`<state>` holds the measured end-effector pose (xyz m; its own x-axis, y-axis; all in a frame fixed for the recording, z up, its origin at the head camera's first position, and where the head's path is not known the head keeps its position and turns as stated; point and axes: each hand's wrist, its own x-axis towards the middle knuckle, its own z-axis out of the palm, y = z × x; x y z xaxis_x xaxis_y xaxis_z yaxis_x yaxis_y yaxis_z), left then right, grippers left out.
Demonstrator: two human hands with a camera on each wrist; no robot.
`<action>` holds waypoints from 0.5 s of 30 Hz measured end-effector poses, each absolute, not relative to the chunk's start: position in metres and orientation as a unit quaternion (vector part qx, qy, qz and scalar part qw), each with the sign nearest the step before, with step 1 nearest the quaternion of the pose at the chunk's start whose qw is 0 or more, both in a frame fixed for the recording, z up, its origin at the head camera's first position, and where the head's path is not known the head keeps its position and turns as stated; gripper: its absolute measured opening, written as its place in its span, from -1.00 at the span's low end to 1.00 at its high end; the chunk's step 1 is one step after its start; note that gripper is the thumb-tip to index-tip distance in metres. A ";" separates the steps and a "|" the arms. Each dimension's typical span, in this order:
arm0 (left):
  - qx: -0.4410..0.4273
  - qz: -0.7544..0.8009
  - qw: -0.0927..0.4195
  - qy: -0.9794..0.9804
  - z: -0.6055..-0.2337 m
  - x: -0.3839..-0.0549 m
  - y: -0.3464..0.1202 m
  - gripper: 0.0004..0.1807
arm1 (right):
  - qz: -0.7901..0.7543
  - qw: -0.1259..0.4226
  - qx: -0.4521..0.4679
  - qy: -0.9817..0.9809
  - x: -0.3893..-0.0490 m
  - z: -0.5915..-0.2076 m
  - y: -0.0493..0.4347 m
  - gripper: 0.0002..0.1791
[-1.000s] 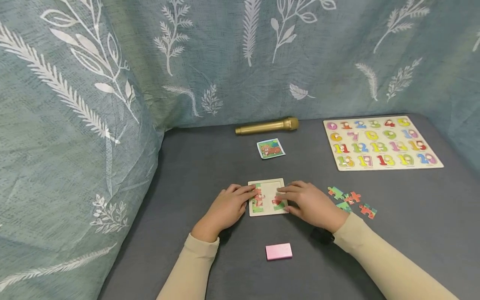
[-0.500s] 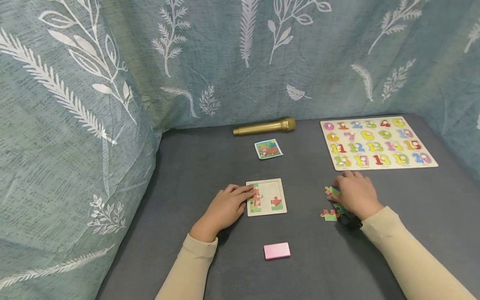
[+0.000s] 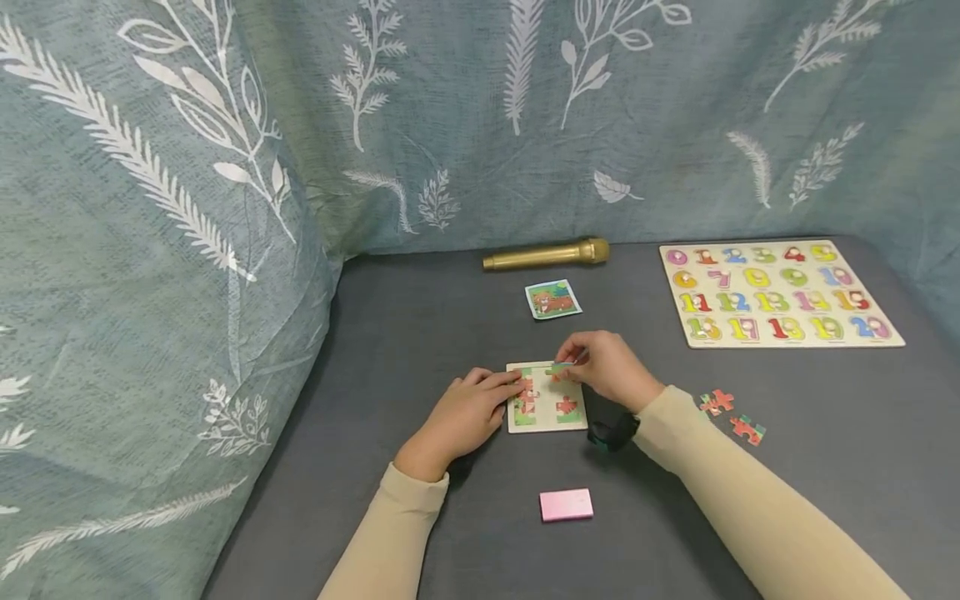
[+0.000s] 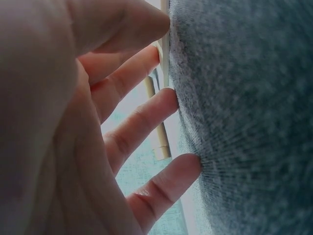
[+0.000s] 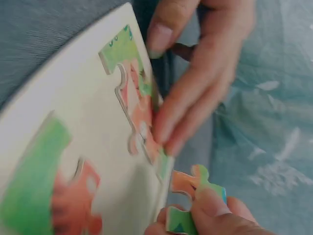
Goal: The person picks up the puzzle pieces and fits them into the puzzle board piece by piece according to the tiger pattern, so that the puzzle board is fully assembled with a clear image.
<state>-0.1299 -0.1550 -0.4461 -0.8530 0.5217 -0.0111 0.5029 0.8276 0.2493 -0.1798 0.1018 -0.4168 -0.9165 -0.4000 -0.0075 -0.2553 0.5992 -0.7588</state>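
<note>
We see the puzzle tray [image 3: 545, 398] flat on the worktop [image 3: 420, 325], between the two hands. A left column of pieces [image 3: 525, 408] and one lower-right piece [image 3: 567, 407] lie in it; the middle strip is bare. The right hand [image 3: 613, 367] pinches a puzzle piece [image 5: 183, 182] between thumb and fingers over the upper-right corner, so we judge the step in hand to be placing it. As we read it, the move calls for turning the piece square to the raised rim, then pressing it down without nudging its neighbours. The left hand [image 3: 467, 417] has its fingers spread, some tips on the tray's left side, likely steadying it.

Outward, we find open room right of the tray, before the loose pieces [image 3: 717, 402]. Beyond the tray lie the picture card [image 3: 553, 299], then the gold microphone [image 3: 545, 255]; the number board [image 3: 780, 292] sits far right, and the pink block [image 3: 566, 505] lies between the forearms.
</note>
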 end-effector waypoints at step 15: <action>0.270 0.103 0.027 0.957 -0.447 -0.127 -0.155 -0.52 | -0.299 0.091 -0.188 0.931 -0.193 -0.432 0.055 -0.89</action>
<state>-0.1274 -0.1550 -0.4469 -0.8523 0.5231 0.0050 0.5121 0.8323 0.2121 -0.1930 0.0554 -0.4317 -0.9132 -0.4034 -0.0569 -0.2952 0.7514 -0.5902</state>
